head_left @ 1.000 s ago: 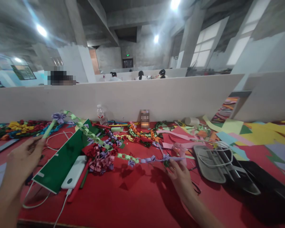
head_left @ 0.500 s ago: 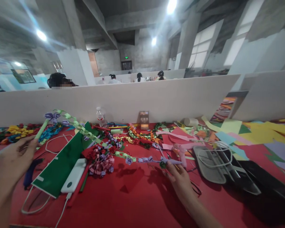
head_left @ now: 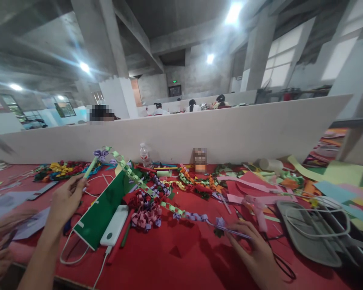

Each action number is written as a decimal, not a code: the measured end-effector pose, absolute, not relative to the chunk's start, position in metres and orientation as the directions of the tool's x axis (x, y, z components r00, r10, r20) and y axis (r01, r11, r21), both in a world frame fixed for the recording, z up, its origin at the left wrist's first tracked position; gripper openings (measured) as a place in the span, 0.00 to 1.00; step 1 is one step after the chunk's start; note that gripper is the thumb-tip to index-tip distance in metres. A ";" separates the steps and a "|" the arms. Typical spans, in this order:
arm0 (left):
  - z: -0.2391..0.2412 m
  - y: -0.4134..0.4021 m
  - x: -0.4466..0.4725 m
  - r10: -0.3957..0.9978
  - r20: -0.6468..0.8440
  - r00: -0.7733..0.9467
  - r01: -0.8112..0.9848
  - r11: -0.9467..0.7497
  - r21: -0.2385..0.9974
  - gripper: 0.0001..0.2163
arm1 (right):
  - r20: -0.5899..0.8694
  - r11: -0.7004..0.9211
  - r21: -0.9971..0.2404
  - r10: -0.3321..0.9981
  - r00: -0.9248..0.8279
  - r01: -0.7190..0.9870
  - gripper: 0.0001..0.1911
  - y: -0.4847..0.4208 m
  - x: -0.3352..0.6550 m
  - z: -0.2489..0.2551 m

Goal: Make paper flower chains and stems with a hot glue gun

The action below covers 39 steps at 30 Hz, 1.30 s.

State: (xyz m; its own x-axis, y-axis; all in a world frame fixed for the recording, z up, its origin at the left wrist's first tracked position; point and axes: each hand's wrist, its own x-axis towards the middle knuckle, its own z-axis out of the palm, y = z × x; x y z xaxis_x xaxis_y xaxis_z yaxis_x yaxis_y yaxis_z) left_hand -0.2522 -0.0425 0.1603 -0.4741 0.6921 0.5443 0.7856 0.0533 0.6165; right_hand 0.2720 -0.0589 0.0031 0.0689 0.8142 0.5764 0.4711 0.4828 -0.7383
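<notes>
My left hand [head_left: 65, 201] is closed around a light green rolled-paper stick [head_left: 91, 167] topped with purple paper flowers [head_left: 101, 154]. From that top a paper chain [head_left: 136, 177] of pale green and purple links sags down across the table to the right. At its far end my right hand [head_left: 254, 245] pinches a thin purple paper stick [head_left: 238, 232], with a purple paper flower [head_left: 220, 222] and a dark green leaf beside the fingertips. Under the chain's middle sits a bunch of pink and red paper loops [head_left: 147, 213].
A green board [head_left: 99, 213] and a white power bank [head_left: 115, 225] with a cable lie between my hands. A pink glue gun [head_left: 260, 215] and grey tray [head_left: 308, 237] are at right. Another person's hands [head_left: 9, 229] hold purple paper at left. A white partition [head_left: 175, 133] stands behind.
My view has swung left, so the scene sits further right and the other person's hands have come into view. Both my hands keep their holds; the purple stick now tilts differently.
</notes>
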 end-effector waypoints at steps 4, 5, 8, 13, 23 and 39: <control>0.159 -0.041 -0.254 0.700 0.475 -0.532 0.661 -0.008 0.751 0.26 | 0.504 0.417 -0.798 0.857 0.103 0.434 0.16 -0.057 0.265 0.012; 0.160 -0.040 -0.253 0.698 0.462 -0.546 0.620 -0.034 0.784 0.27 | 0.484 0.399 -0.816 0.867 0.117 0.419 0.17 -0.054 0.262 0.016; 0.168 -0.040 -0.245 0.676 0.496 -0.545 0.508 -0.204 0.837 0.28 | 0.457 0.384 -0.852 0.878 0.146 0.354 0.17 -0.044 0.241 0.035; 0.188 -0.041 -0.223 0.572 0.652 -0.498 0.496 -0.428 0.755 0.29 | 0.473 0.453 -0.873 0.877 0.084 0.182 0.14 -0.028 0.169 0.066; 0.013 -0.038 -0.192 0.891 0.429 -0.153 0.888 -0.067 0.455 0.23 | 0.202 0.432 -0.787 0.854 -0.479 0.440 0.20 -0.061 0.155 0.025; 0.064 0.022 -0.168 0.957 0.277 -0.080 0.987 0.037 0.156 0.18 | 0.095 0.647 -0.566 0.667 -0.739 0.511 0.38 -0.053 0.201 -0.024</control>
State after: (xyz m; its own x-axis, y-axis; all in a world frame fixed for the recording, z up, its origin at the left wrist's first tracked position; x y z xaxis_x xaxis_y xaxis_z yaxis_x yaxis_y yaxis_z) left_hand -0.1676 0.0222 0.0642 -0.0798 0.9575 0.2773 0.9871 0.0371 0.1560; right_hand 0.2007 -0.0533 -0.0241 -0.7391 0.6669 0.0947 0.5113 0.6470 -0.5657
